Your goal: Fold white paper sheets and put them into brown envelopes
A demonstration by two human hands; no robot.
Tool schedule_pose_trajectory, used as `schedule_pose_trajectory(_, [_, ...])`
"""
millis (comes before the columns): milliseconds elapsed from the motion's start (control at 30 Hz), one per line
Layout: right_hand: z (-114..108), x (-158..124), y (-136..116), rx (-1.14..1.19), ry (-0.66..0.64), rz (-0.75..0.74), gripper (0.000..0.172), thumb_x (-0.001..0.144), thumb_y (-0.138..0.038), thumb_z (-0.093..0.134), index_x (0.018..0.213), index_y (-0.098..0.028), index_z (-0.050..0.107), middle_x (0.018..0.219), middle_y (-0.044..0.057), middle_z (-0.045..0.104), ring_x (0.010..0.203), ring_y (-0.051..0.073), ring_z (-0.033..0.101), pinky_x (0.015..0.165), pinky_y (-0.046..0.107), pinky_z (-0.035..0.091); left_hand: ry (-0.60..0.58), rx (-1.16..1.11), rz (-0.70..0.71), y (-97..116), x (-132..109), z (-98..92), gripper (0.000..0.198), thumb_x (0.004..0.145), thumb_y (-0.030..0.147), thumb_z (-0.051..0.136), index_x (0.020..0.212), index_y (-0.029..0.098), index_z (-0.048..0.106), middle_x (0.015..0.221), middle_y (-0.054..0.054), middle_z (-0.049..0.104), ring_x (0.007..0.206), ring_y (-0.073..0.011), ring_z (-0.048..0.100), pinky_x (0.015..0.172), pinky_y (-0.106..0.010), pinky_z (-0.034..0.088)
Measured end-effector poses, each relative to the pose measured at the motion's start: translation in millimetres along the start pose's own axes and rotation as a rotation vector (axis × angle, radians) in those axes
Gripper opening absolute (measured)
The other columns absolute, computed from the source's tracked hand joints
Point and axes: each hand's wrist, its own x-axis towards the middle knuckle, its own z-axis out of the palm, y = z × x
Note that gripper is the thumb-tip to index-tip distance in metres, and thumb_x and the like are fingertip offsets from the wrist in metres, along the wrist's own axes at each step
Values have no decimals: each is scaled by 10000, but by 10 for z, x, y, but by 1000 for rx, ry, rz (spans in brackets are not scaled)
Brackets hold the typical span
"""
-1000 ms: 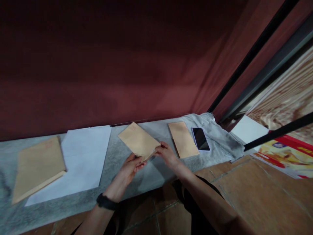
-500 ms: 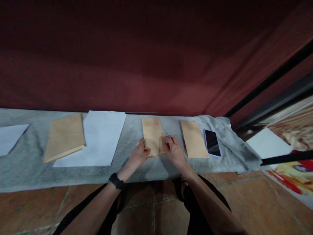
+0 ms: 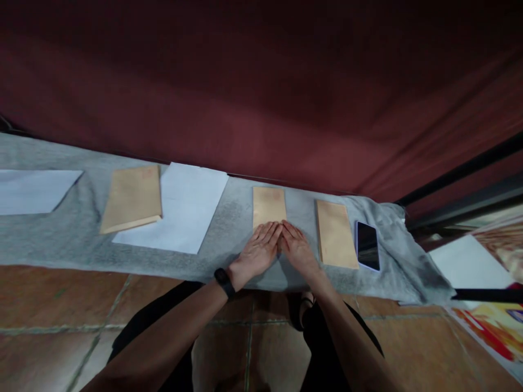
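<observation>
A brown paper envelope (image 3: 269,204) lies on the grey cloth in front of me, its near part covered by both hands. My left hand (image 3: 260,250) rests flat across its lower left, fingers stretched out. From the other side, my right hand (image 3: 297,246) presses flat on the lower right, its fingertips meeting those of the left. Just right of them lies a stack of similar brown envelopes (image 3: 335,234). Farther left, another brown envelope pile (image 3: 134,197) overlaps large white paper sheets (image 3: 194,201).
A phone (image 3: 368,246) with a dark screen lies right of the stack. More white paper (image 3: 35,190) sits at the far left. The grey cloth (image 3: 229,234) covers a long narrow surface against a dark red curtain (image 3: 245,120). Dark metal bars (image 3: 466,169) stand at the right.
Both hands have gone from gripping the envelope's side edges to lying flat on its near part, fingertips together. The view has tilted and shifted somewhat.
</observation>
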Motion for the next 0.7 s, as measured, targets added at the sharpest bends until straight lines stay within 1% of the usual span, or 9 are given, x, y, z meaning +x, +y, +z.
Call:
schedule_pose_trajectory(100, [-4,-14,45,32,-44,-13,490,1033,-213,380,1503,-126,486,1587,143,447,1487,241,392,1218,468,357,-10,-22,-10,-5,1,22,582,1028,269,306,1581,87,292,1639,-171,361,1550,-255,264,1271,-486,203])
schedule_pose_trajectory(233, [31,-31,102,73,-77,-20,526,1033,-229,377,1548,-128,424,1622,146,387,1528,255,311,1233,514,321,-26,-55,-1,-20,-3,-22,592,1025,275,310,1593,113,275,1658,-152,328,1563,-253,224,1281,-489,160])
schedule_pose_trajectory(367, [65,-28,142,84,-89,-26,550,1023,-228,379,1561,-112,397,1639,150,351,1538,252,287,1242,503,302,-67,-72,-9,-52,29,-15,596,1029,305,306,1596,121,272,1666,-136,317,1566,-239,213,1285,-464,126])
schedule_pose_trajectory(500, [66,-27,142,63,-100,-21,584,991,-195,390,1570,-118,383,1645,131,343,1540,249,282,1258,488,269,-131,-73,-46,-135,132,45,580,1037,277,230,1592,124,295,1668,-112,320,1564,-192,218,1287,-420,129])
schedule_pose_trajectory(567, [57,-30,129,54,-109,-22,596,983,-198,407,1574,-127,377,1649,123,334,1539,252,284,1264,490,251,-142,-65,-69,-193,201,67,580,1034,251,197,1591,136,308,1670,-96,321,1561,-175,226,1286,-407,144])
schedule_pose_trajectory(633, [45,-34,113,46,-118,-15,589,993,-222,425,1572,-128,379,1652,123,326,1540,259,281,1268,488,240,-129,-43,-105,-254,278,76,578,1036,264,193,1589,160,325,1673,-78,317,1563,-183,222,1286,-420,141])
schedule_pose_trajectory(700, [34,-37,100,41,-122,-9,581,1001,-241,444,1567,-122,388,1653,130,319,1541,269,278,1269,483,239,-107,-14,-143,-322,372,74,576,1040,309,215,1587,180,339,1679,-70,302,1570,-219,203,1287,-471,118])
